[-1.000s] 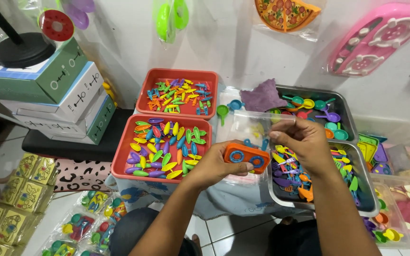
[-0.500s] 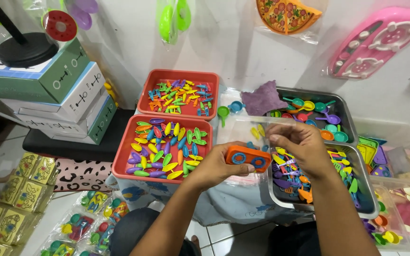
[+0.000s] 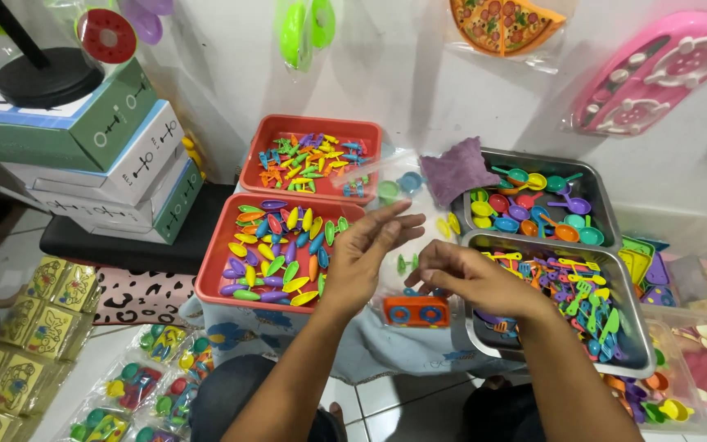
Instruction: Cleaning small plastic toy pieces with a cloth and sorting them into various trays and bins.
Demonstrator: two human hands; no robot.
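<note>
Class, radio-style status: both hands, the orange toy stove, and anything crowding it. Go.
Left hand open, fingers spread, holding nothing. Right hand pinching clear plastic bag. Orange toy stove below the hands, seemingly inside the bag. Metal tray close on its right.

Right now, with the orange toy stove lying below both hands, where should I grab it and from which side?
Probably pinch the orange toy stove across its long front and back edges, coming from above. It lies flat, blue rings up, inside a clear bag, so the top is exposed. The right hand hovers closest; the left hand is open.
</note>
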